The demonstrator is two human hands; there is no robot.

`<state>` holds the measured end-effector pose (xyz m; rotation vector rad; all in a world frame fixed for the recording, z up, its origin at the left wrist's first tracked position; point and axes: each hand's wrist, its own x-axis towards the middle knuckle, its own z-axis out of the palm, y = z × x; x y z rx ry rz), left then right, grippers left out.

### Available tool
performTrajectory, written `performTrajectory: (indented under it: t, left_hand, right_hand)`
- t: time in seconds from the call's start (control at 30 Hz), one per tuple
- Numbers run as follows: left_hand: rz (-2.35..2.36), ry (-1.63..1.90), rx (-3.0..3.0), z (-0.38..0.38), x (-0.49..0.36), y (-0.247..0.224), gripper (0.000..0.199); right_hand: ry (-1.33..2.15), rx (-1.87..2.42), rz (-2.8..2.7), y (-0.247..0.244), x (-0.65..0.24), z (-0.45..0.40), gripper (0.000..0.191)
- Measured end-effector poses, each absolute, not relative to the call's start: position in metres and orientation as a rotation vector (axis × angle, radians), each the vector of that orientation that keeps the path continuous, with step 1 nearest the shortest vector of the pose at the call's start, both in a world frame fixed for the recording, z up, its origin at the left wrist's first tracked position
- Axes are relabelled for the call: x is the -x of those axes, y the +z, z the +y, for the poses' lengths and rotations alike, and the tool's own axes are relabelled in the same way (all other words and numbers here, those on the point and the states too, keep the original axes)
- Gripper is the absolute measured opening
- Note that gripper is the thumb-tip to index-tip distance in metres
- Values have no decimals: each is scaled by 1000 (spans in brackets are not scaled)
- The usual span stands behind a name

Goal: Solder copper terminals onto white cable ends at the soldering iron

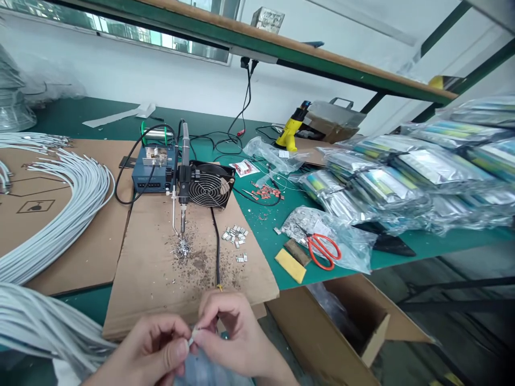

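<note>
My left hand [155,348] and my right hand [233,335] meet at the bottom middle, in front of the cardboard sheet's near edge. Both are closed in a pinch on the end of a thin white cable [191,340], which shows only as a short piece between the fingertips. The fingers hide its tip. Beyond the hands stands a soldering iron [183,190], held upright with its tip down over a heap of solder bits [183,249]. Small metal connectors [235,235] lie on the cardboard to the right of it.
Bundles of white cables [76,214] lie at left. Behind the iron are a blue soldering station [153,177], a solder spool [156,133] and a fan [211,185]. Orange-handled scissors [324,251], a yellow sponge [290,265], bagged packs [386,177] and a yellow heat gun [290,131] sit at right.
</note>
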<state>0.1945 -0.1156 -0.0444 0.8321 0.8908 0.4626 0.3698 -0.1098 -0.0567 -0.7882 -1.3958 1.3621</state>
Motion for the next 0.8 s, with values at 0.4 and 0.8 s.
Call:
performTrajectory:
  t: [0.4,0.8]
  left_hand:
    - [1063,755,-903,-119,-194,-41,55]
    - [1235,885,-1361,-123,-195,-45,34]
  right_hand:
    - [1194,989,-1541,-41,-369,-107,4]
    - [1284,972,-1421,-48,-369,-105,23]
